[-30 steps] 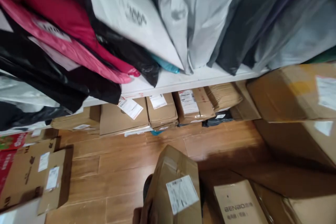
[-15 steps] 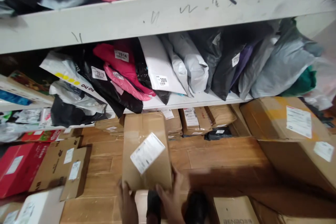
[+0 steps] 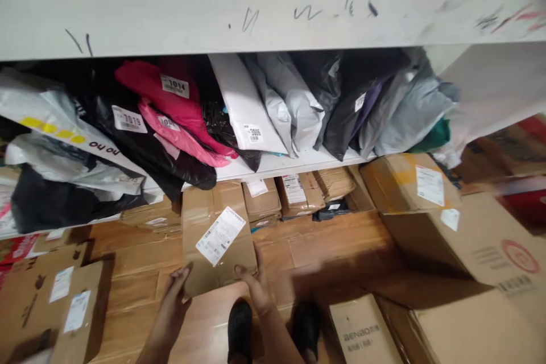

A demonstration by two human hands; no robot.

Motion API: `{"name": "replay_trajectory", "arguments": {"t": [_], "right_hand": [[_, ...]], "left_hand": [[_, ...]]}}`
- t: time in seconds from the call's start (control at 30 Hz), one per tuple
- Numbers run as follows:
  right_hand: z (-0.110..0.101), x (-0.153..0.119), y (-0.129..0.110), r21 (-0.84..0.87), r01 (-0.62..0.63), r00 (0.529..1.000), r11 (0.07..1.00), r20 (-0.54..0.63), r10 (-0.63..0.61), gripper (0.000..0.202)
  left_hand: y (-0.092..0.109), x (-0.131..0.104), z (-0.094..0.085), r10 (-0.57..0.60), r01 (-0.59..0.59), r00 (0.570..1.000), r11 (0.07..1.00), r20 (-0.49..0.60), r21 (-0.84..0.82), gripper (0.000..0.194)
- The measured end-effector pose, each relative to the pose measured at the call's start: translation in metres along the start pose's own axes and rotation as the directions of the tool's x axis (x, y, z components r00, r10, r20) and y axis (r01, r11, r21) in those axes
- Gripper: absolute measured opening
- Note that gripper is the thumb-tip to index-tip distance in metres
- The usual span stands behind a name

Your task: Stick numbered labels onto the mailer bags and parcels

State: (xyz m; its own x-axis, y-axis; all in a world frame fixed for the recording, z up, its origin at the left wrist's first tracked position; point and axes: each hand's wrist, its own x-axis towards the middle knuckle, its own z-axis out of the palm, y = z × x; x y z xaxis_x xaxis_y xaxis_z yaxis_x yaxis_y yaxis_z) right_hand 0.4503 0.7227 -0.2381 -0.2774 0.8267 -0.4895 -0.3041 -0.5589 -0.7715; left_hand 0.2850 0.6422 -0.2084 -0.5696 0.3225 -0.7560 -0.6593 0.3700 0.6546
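Note:
A brown cardboard box [image 3: 236, 247] with a white shipping label [image 3: 220, 236] is held between my two hands, its far end close to the lower shelf's front edge. My left hand [image 3: 176, 289] grips its near left corner. On the near right side, my right hand [image 3: 255, 283] has its thumb on top and fingers along the side. Right behind the box, several cardboard parcels [image 3: 294, 194] stand in a row beneath the shelf. Fingers on the underside are hidden.
Numbered mailer bags [image 3: 251, 114] fill the white shelf [image 3: 273, 168] above the box. Brown boxes [image 3: 63, 296] stand at left. Larger cartons [image 3: 426, 227] are stacked at right, and another carton [image 3: 360, 330] lies near my feet on the wooden floor [image 3: 298, 250].
The box has moved away from me, toward the row of parcels under the shelf, with both hands still on it. The view has swung right, so the surroundings appear further left.

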Motion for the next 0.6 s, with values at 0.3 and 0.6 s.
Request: {"name": "replay_trajectory", "arguments": {"t": [0.3, 0.6], "right_hand": [[-0.066, -0.009, -0.05, -0.137, 0.051, 0.989, 0.989, 0.147, -0.03, 0.064], [-0.025, 0.084, -0.121, -0.207, 0.132, 0.989, 0.969, -0.035, -0.142, 0.076]], "left_hand": [[-0.039, -0.01, -0.01, -0.355, 0.361, 0.903, 0.932, 0.243, 0.023, 0.04], [-0.045, -0.022, 0.111, -0.105, 0.176, 0.98, 0.845, 0.167, -0.505, 0.044]]}}
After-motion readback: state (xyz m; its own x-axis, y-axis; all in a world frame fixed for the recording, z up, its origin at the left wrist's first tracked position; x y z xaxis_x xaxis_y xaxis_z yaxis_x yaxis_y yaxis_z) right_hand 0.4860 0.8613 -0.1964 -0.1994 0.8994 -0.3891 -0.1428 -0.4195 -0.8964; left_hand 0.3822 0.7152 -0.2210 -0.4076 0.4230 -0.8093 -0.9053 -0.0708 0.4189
